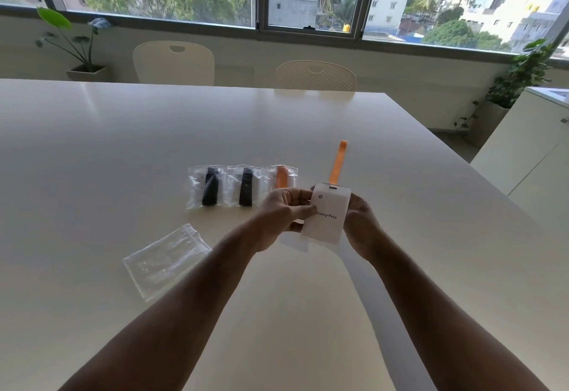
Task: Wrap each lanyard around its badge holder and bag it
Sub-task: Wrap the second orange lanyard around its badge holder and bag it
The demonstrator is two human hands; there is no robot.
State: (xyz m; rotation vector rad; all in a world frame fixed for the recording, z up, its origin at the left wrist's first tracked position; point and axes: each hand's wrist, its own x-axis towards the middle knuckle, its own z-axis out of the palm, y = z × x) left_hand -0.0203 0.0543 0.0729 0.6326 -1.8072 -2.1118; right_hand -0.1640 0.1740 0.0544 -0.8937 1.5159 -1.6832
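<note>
A white badge holder [327, 215] printed "Skinny Pete" is held upright above the table between both hands. My left hand [284, 215] pinches its left edge and my right hand [360, 224] grips its right edge from behind. Its orange lanyard [338, 162] runs from the top clip away across the table, lying flat. An empty clear zip bag [166, 259] lies to the left of my left forearm. Behind my hands, three filled bags lie in a row: two with black lanyards [210, 186] [246, 187] and one with an orange lanyard [281, 176].
The white table [123, 144] stretches wide on all sides. Two cream chairs [174, 62] [315, 75] stand at its far edge under the windows. A white cabinet [532, 150] stands off to the right, with potted plants [520, 79] in the corners.
</note>
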